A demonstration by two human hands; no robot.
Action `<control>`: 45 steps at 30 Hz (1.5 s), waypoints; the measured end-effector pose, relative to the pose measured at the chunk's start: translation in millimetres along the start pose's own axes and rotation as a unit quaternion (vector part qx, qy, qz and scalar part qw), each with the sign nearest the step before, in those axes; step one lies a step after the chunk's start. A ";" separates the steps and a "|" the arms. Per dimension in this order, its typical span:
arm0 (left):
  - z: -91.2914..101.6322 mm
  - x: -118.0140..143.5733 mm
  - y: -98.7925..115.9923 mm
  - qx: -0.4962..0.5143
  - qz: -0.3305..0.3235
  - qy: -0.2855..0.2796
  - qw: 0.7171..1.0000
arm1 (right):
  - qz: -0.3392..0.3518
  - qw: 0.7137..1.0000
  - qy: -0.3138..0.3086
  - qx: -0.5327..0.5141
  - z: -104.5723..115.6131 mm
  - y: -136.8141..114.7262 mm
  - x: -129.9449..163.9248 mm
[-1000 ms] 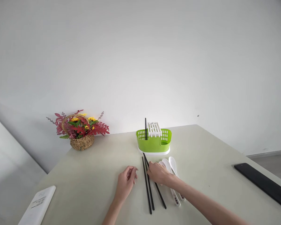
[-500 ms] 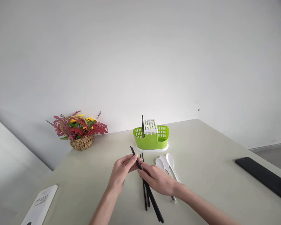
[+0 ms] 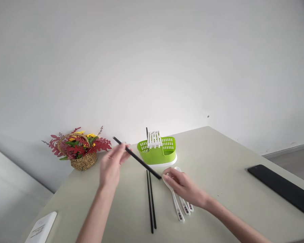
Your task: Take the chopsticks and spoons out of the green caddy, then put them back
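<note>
A person's left hand (image 3: 111,167) held black chopsticks (image 3: 142,162) aslant in the air above a bench (image 3: 212,162), the upper end to the left and the lower end to the right; blur hid whether there was one or two. Slim and straight, they looked light and stiff, unlikely to bend or break, though their smooth sides might roll or slip under the fingers; the middle of the shaft seemed the steadiest place to take hold. The left grip was pinched down to little more than their thickness, thumb and fingers set toward the upper end. The right hand (image 3: 183,187), thumb and fingers drawn together, hung just beside the lower end; whether that grip touched the tip or held anything could not be told. Below, a loose pair (image 3: 149,202) of black sticks lay nearly parallel, and to their right rested three white spoons (image 3: 176,204), partly hidden by the right hand. Beyond stood a green rack (image 3: 154,157) with a white slatted top (image 3: 155,145), a dark stick (image 3: 147,130) rising nearly upright by the top's left edge. Farther left, a flower basket (image 3: 84,161) sat near the pale wall (image 3: 167,67).
</note>
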State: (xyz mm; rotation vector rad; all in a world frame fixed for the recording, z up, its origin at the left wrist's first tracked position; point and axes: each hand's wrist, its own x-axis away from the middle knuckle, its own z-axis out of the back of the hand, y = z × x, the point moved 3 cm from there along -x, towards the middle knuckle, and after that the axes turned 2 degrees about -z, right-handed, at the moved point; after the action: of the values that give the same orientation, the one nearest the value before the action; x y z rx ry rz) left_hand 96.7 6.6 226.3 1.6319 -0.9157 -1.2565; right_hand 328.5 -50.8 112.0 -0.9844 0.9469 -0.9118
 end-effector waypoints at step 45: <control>18.7 45.6 -165.5 -0.564 -0.005 -0.240 0.790 | -0.178 0.939 0.209 0.207 62.8 141.4 57.9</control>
State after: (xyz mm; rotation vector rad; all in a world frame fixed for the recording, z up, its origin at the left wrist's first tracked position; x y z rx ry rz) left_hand 96.5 21.3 54.2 0.3581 -0.2442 -1.7585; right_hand 431.2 -48.1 -17.5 -0.6144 0.8834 -1.6000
